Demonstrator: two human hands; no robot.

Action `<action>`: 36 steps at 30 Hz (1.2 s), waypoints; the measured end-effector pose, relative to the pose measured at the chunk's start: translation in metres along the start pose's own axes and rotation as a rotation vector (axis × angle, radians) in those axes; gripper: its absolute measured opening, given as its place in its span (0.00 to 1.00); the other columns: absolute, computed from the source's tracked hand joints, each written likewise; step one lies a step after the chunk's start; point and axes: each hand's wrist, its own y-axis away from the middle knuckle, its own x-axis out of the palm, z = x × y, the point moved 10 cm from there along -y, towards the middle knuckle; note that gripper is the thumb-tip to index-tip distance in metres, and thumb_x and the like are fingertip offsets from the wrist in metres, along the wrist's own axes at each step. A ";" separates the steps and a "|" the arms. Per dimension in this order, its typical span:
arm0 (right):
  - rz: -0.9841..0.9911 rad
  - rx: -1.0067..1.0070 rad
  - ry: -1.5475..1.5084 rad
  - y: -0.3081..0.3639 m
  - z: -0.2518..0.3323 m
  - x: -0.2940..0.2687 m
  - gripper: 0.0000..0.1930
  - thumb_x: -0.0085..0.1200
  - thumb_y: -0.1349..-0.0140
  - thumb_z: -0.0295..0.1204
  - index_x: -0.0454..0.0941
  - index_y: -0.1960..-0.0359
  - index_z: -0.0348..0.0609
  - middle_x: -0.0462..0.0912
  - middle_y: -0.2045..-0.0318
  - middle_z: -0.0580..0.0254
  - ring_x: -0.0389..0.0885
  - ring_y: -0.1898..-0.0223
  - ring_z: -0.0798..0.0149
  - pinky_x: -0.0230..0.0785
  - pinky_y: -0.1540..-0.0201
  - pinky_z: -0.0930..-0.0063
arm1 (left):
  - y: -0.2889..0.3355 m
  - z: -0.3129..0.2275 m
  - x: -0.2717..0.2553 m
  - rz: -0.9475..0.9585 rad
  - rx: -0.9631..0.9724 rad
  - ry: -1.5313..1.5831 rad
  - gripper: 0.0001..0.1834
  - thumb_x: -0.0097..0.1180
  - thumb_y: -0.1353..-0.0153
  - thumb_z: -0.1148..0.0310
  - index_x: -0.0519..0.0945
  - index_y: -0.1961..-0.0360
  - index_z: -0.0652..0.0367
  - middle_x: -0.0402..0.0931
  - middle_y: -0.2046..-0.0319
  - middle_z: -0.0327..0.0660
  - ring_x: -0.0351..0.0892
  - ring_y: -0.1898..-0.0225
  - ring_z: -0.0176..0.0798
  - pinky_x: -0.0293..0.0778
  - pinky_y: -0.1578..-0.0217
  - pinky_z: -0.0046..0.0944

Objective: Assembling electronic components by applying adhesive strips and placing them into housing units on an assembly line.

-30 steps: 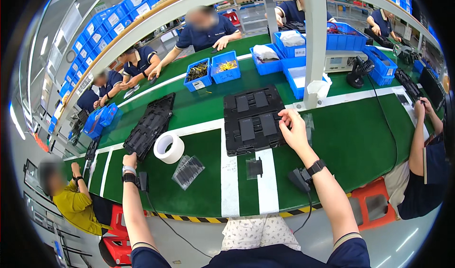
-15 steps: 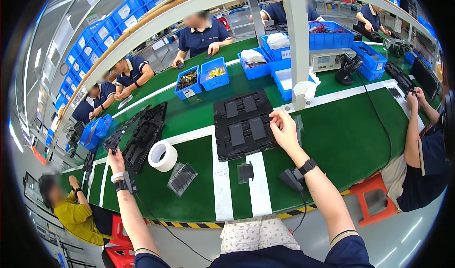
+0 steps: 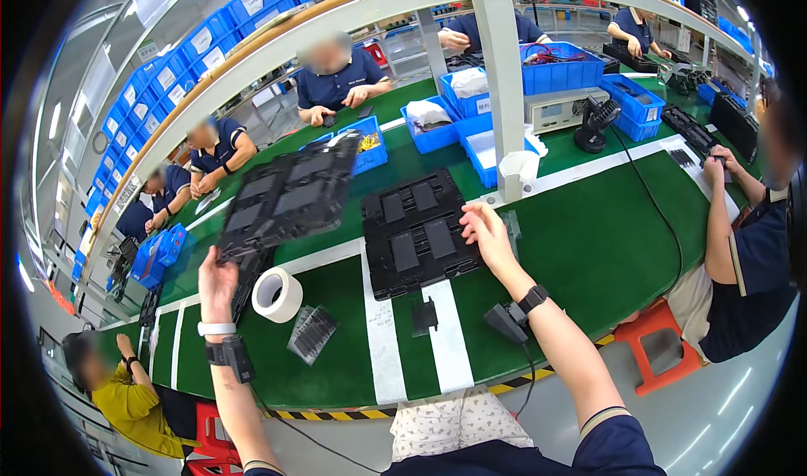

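Observation:
My left hand [image 3: 218,284] grips the near left corner of a black plastic panel [image 3: 290,197] with rectangular blocks. That panel is raised and tilted over the left side of the bench, partly covering a blue bin and another dark part below it. A similar black panel [image 3: 412,230] lies flat in front of me. Beside its right edge, my right hand [image 3: 490,234] is empty with fingers apart and slightly bent; whether a fingertip touches the panel I cannot tell. A small dark flat piece [image 3: 424,315] lies just before the flat panel.
A white tape roll [image 3: 276,295] and a clear sheet with dark strips [image 3: 313,335] lie on the green bench [image 3: 580,249]. A grey post [image 3: 501,97] rises behind. Blue bins [image 3: 429,123], a small black fan [image 3: 595,124] and co-workers surround the bench.
My left hand has lifted the black panel from the left of the bench, up and rightward. My right hand stays beside the flat panel. The whole view has shifted slightly.

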 end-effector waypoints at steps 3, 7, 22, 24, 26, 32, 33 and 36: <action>0.088 0.182 -0.251 0.002 -0.013 0.009 0.21 0.39 0.35 0.44 0.64 0.49 0.41 0.75 0.63 0.59 0.75 0.69 0.70 0.68 0.68 0.79 | -0.010 0.047 0.033 -0.116 -0.079 -0.041 0.12 0.44 0.36 0.69 0.73 0.59 0.66 0.75 0.58 0.46 0.74 0.56 0.40 0.67 0.50 0.38; 0.089 0.322 -0.422 0.005 -0.023 0.009 0.31 0.33 0.37 0.55 0.57 0.42 0.43 0.75 0.58 0.57 0.77 0.64 0.65 0.71 0.62 0.71 | -0.014 0.110 0.068 -0.028 -0.212 -0.148 0.16 0.40 0.34 0.63 0.72 0.56 0.65 0.74 0.55 0.46 0.72 0.53 0.42 0.66 0.48 0.42; -0.147 0.095 -0.345 -0.009 -0.020 -0.028 0.15 0.51 0.43 0.21 0.72 0.52 0.40 0.78 0.66 0.63 0.76 0.69 0.75 0.69 0.69 0.85 | -0.004 0.205 0.064 -0.130 -0.344 -0.323 0.33 0.53 0.42 0.57 0.56 0.40 0.59 0.58 0.43 0.52 0.62 0.42 0.47 0.59 0.43 0.44; -0.171 0.140 -0.199 -0.007 -0.033 -0.037 0.17 0.51 0.43 0.21 0.70 0.50 0.40 0.78 0.66 0.64 0.75 0.70 0.77 0.66 0.72 0.84 | 0.001 0.213 0.087 -0.026 -0.291 -0.706 0.30 0.55 0.43 0.57 0.63 0.43 0.59 0.64 0.45 0.43 0.62 0.42 0.44 0.60 0.44 0.43; -0.125 0.038 0.009 -0.005 -0.011 -0.024 0.19 0.53 0.44 0.24 0.69 0.50 0.41 0.78 0.73 0.63 0.75 0.74 0.75 0.66 0.73 0.80 | 0.007 0.210 0.106 0.138 -0.098 -0.945 0.29 0.57 0.44 0.59 0.65 0.44 0.58 0.64 0.44 0.43 0.60 0.40 0.43 0.58 0.44 0.45; -0.018 -0.047 1.055 0.009 0.034 -0.002 0.21 0.50 0.44 0.39 0.67 0.50 0.44 0.78 0.78 0.44 0.79 0.72 0.46 0.72 0.67 0.57 | 0.027 0.218 0.127 0.221 0.029 -1.233 0.31 0.62 0.51 0.60 0.68 0.45 0.55 0.61 0.43 0.52 0.60 0.40 0.49 0.59 0.44 0.45; -0.008 -0.039 1.058 0.012 0.036 -0.001 0.21 0.50 0.44 0.39 0.67 0.50 0.44 0.78 0.78 0.44 0.79 0.72 0.46 0.72 0.67 0.57 | 0.029 0.219 0.126 0.238 0.052 -1.263 0.31 0.62 0.50 0.61 0.68 0.44 0.55 0.59 0.42 0.51 0.58 0.39 0.47 0.59 0.44 0.46; 0.042 0.045 1.229 0.013 0.031 -0.003 0.21 0.48 0.44 0.42 0.69 0.53 0.44 0.79 0.76 0.44 0.79 0.70 0.44 0.72 0.67 0.55 | 0.029 0.221 0.131 0.256 0.083 -1.329 0.30 0.61 0.49 0.62 0.68 0.44 0.55 0.56 0.40 0.53 0.56 0.38 0.47 0.58 0.43 0.45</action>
